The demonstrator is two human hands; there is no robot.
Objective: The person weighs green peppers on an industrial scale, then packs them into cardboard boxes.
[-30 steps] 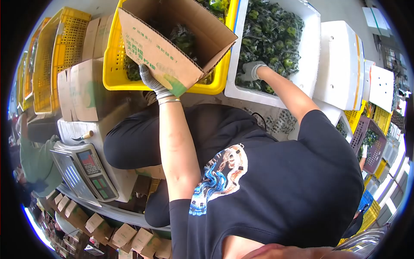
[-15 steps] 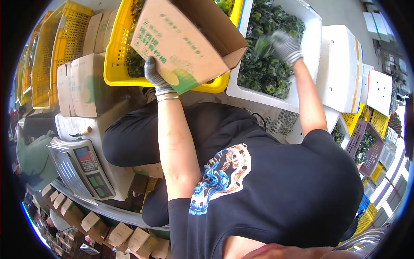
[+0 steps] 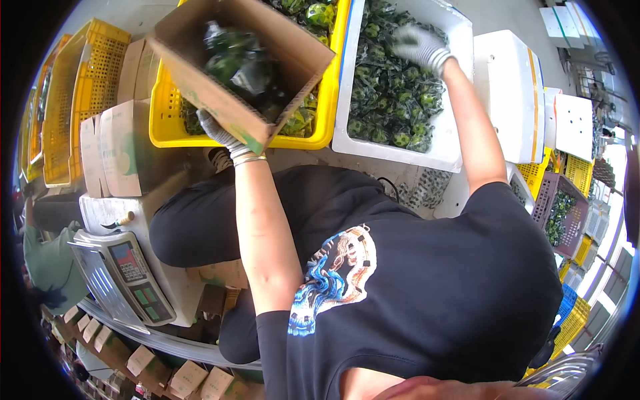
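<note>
My left hand (image 3: 220, 133), in a grey glove, grips the lower edge of an open cardboard box (image 3: 220, 107). The box is tilted over a yellow crate (image 3: 323, 127), and its opening shows several plastic-wrapped green fruits (image 3: 243, 60) inside. Over the white foam box (image 3: 460, 80) my gloved right hand (image 3: 420, 48) is spread and slightly blurred, with nothing visible in it. Wrapped green fruits (image 3: 393, 100) fill much of that foam box.
A digital scale (image 3: 123, 273) stands at the left beside closed cartons (image 3: 120, 150). Stacked yellow crates (image 3: 87, 100) are at the far left. White foam lids or boxes (image 3: 510, 100) stand at the right. A co-worker (image 3: 53, 260) is at the left edge.
The cardboard box has tipped so its inside and fruits now show. My right hand, earlier with a blurred green item, has moved up and left and shows nothing in it. The view has shifted.
</note>
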